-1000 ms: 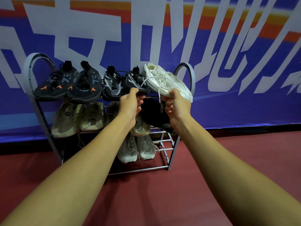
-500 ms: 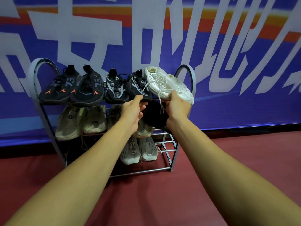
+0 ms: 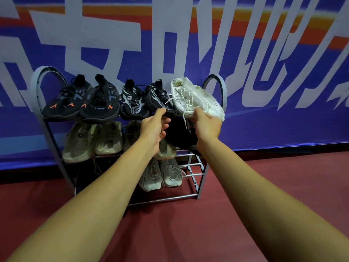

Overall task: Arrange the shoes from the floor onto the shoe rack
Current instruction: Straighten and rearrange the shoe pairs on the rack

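A grey metal shoe rack (image 3: 224, 91) with arched sides stands against the banner wall. Its top shelf carries two black shoes with orange marks (image 3: 63, 104), two black-and-grey knit shoes (image 3: 132, 103) and, at the right end, a white sneaker (image 3: 198, 98) with loose laces. My right hand (image 3: 206, 124) grips the white sneaker by its near sole edge. My left hand (image 3: 154, 127) has relaxed fingers, and one fingertip touches the toe of the right knit shoe (image 3: 159, 98). My forearms hide parts of the lower shelves.
On the middle shelf are beige shoes (image 3: 81, 142) and a dark shoe (image 3: 181, 134). A grey pair (image 3: 171, 174) sits on the bottom shelf, with bare bars (image 3: 194, 170) to its right. Red floor (image 3: 264, 176) spreads around the rack. A blue banner (image 3: 264, 129) covers the wall.
My left hand has loosened its pinch on the knit shoe's toe, so only a fingertip touches it. The white sneaker stays in my right hand, sitting slightly lower on the shelf.
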### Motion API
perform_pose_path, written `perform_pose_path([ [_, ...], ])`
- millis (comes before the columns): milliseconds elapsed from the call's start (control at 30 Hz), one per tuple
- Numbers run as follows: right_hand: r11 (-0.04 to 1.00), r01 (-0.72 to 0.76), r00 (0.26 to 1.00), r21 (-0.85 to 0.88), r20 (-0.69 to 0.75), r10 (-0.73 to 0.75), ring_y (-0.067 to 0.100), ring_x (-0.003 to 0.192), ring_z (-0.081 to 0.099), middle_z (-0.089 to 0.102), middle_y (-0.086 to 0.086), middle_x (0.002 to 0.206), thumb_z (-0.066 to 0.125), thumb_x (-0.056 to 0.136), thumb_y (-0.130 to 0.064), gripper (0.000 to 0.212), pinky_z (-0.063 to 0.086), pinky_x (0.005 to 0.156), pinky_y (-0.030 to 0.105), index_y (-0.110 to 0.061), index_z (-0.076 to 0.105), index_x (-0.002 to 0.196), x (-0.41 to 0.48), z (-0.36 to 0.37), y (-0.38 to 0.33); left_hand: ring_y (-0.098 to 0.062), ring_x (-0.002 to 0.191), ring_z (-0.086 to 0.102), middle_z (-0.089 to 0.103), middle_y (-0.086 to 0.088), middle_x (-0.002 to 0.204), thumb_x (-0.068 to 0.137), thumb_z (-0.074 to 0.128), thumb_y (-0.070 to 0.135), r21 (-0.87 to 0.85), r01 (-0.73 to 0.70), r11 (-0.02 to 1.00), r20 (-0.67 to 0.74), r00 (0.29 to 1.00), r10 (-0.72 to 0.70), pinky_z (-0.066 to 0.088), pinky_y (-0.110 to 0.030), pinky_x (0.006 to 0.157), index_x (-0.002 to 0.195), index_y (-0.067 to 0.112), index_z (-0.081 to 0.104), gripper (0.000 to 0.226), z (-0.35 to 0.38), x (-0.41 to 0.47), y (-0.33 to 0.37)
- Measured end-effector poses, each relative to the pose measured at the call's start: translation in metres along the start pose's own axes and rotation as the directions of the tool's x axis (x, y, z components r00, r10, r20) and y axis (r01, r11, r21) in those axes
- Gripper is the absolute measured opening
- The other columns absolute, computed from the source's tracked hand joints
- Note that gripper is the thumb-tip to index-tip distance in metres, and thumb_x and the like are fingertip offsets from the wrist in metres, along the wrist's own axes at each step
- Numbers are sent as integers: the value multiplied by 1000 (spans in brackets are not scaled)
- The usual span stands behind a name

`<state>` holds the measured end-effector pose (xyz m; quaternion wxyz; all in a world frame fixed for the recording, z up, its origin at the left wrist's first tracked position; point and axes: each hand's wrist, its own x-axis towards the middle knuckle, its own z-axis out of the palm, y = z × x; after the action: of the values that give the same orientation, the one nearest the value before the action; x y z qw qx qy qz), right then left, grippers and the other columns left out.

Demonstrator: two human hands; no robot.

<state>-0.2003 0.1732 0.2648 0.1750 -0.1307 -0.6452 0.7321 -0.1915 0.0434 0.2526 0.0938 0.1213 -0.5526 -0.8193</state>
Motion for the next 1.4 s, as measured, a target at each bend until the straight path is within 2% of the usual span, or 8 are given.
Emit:
perform_pose_path([
  [167, 997, 64, 997, -30, -46, -65, 12, 60, 53, 72, 9, 71, 66, 82, -43, 37, 49, 63, 31, -7, 74, 75, -3, -2, 3, -5, 61, 54, 65, 4, 73, 87, 69, 37, -7, 12, 1000, -17, 1000, -12, 38, -20, 53, 85, 18, 64, 20, 2, -4, 2],
  [367, 999, 21, 999, -36, -30, -22, 18, 60, 49, 57, 7, 62, 69, 75, -50, 53, 51, 64, 42, 4, 69, 79, 3, 0, 9, -7, 64, 56, 72, 2, 83, 87, 70, 41, -30, 61, 998, 5, 998, -61, 39, -21, 54, 95, 20, 68, 23, 0, -2, 3],
  [600, 999, 24, 998, -29, 51, -22, 18, 60, 53, 64, 8, 65, 72, 80, -52, 55, 46, 61, 34, 2, 73, 80, 10, -5, 13, -7, 72, 58, 75, 4, 89, 87, 71, 46, 23, 68, 997, 45, 997, -69, 40, -20, 55, 100, 22, 68, 28, -7, 1, 4],
  [767, 997, 57, 997, -51, 53, -54, 13, 67, 65, 73, -3, 69, 71, 87, -48, 34, 54, 68, 32, -18, 75, 70, 12, -5, 13, -7, 71, 60, 75, 5, 89, 89, 69, 46, 39, 55, 998, 49, 997, -57, 40, -20, 55, 104, 21, 68, 30, -9, 0, 4],
  [967, 989, 92, 995, -114, 47, -87, 18, 77, 70, 75, -3, 71, 64, 87, -59, 45, 57, 82, 42, -21, 73, 65, 10, -2, 17, -7, 71, 60, 75, 6, 87, 87, 69, 51, 77, 41, 996, 64, 997, -46, 40, -20, 57, 99, 22, 68, 31, -10, 0, 2],
  [1133, 953, 166, 961, -252, 257, -100, 19, 73, 69, 73, -1, 67, 64, 83, -64, 50, 57, 81, 43, -17, 71, 70, -11, 3, 42, -6, 70, 58, 73, 5, 83, 90, 67, 43, 208, -9, 978, 129, 992, -19, 37, -20, 58, 94, 20, 72, 24, -28, -4, 0],
  [1333, 902, 211, 871, -377, 491, 2, 17, 62, 65, 71, 1, 64, 69, 86, -44, 36, 56, 66, 34, -12, 68, 68, -32, 31, 64, -4, 54, 52, 68, 2, 71, 95, 62, 24, 558, -110, 823, 70, 994, 85, 36, -13, 44, 83, 14, 72, 18, -91, -5, -5],
  [1400, 849, 286, 821, -443, 570, 21, 19, 67, 68, 72, 0, 66, 67, 85, -39, 30, 58, 72, 36, -15, 68, 68, -40, 39, 71, -1, 48, 52, 66, -1, 66, 94, 63, 22, 631, -131, 765, 15, 988, 157, 39, -13, 46, 75, 12, 71, 23, -119, -4, -5],
])
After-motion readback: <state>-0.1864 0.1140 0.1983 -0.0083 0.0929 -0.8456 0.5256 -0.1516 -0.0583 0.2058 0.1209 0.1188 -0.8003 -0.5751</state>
